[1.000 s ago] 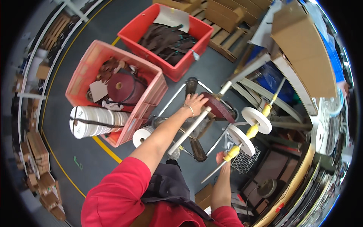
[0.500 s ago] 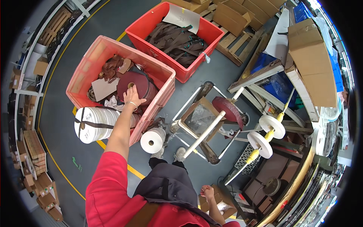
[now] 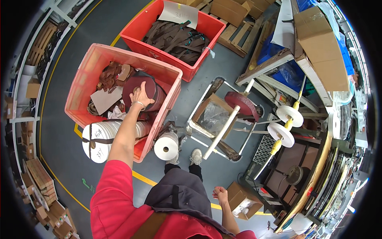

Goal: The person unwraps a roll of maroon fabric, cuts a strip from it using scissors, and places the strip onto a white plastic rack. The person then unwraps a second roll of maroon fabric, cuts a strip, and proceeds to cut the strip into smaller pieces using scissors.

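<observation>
Resting left hand point(image 3: 139, 96) with spread fingers point(image 3: 143, 86) on maroon roll point(image 3: 130, 85) in red bin point(image 3: 91, 69). Can't really tell about fingers on right hand point(image 3: 220, 194), tbh.

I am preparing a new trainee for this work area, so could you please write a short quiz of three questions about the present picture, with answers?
1. Which hand is on the maroon roll in the nearer red bin?
2. True or false: the farther red bin is filled with white rolls.
3. How many white discs sit on the yellow-wrapped rod?

Key:
1. The left hand.
2. False; dark brown straps lie in it.
3. Two.
</observation>
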`<state>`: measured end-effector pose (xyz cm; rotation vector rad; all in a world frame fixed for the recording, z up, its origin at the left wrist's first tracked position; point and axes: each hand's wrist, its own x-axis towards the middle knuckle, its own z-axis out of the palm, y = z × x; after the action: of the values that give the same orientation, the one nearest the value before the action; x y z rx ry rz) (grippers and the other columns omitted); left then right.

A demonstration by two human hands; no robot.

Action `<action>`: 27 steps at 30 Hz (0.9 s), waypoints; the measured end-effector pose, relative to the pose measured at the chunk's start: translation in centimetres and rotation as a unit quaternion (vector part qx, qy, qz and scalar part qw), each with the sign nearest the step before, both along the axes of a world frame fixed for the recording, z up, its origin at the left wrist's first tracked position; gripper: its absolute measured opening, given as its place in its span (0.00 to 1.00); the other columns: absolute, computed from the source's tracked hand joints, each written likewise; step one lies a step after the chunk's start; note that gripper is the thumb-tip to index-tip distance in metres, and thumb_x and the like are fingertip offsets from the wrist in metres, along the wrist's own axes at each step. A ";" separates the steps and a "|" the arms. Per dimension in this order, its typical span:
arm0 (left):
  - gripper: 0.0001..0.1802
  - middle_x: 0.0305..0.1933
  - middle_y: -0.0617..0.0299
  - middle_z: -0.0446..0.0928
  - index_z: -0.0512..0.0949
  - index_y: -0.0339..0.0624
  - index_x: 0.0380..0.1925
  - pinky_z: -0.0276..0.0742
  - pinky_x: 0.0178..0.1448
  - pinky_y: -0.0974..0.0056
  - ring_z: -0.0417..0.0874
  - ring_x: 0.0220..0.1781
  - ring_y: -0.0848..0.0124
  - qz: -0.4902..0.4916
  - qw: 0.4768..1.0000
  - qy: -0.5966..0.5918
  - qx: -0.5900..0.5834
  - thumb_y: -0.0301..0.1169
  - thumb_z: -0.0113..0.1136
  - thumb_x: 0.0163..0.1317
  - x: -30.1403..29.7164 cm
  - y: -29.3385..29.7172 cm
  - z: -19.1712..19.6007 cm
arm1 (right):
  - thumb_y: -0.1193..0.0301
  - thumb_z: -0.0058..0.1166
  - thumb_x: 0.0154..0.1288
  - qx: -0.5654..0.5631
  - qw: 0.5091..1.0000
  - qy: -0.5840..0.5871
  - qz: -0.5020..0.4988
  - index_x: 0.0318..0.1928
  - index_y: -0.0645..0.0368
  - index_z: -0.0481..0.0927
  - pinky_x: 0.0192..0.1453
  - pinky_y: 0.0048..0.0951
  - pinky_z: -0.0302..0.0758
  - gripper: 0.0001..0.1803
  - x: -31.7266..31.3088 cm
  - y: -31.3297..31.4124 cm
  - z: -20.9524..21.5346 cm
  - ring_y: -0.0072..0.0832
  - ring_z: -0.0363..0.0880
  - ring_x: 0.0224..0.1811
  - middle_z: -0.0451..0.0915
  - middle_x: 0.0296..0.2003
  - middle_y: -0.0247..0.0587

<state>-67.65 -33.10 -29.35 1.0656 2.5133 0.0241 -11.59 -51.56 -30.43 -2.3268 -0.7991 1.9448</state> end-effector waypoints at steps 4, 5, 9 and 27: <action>0.58 0.57 0.50 0.63 0.47 0.57 0.61 0.56 0.58 0.49 0.63 0.61 0.56 0.022 0.997 -0.068 0.028 0.40 0.72 0.28 -2.0 -0.4 0.6 | 0.70 0.50 0.57 0.001 1.000 -0.007 -0.004 0.35 0.59 0.74 0.24 0.24 0.73 0.07 -0.7 -1.3 0.7 0.23 0.75 0.22 0.76 0.25 0.36; 0.58 0.58 0.50 0.63 0.47 0.58 0.61 0.56 0.58 0.49 0.63 0.61 0.56 0.029 0.995 -0.081 0.041 0.40 0.72 0.28 -2.3 -0.6 0.8 | 0.70 0.50 0.57 0.006 1.000 -0.007 -0.007 0.35 0.59 0.74 0.24 0.24 0.73 0.07 -0.8 -1.4 1.0 0.23 0.75 0.22 0.76 0.25 0.36; 0.58 0.59 0.50 0.63 0.48 0.57 0.61 0.55 0.61 0.50 0.63 0.61 0.56 0.057 0.988 -0.131 0.058 0.40 0.72 0.28 -2.7 -2.0 2.0 | 0.71 0.48 0.58 0.022 0.999 -0.008 -0.025 0.35 0.59 0.74 0.23 0.24 0.72 0.06 -1.0 -2.2 1.4 0.23 0.74 0.21 0.76 0.25 0.35; 0.39 0.38 0.58 0.70 0.61 0.42 0.56 0.66 0.49 0.68 0.72 0.41 0.72 0.007 0.799 -0.580 0.156 0.30 0.64 0.40 4.7 -8.3 16.0 | 0.70 0.52 0.57 0.300 0.933 0.134 0.147 0.35 0.63 0.75 0.28 0.17 0.67 0.09 -14.4 5.1 14.1 0.16 0.71 0.25 0.74 0.23 0.31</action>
<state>-62.98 -41.42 -13.33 0.7476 1.3837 0.8505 -26.03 -46.44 -16.30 -1.6247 -1.5140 1.7124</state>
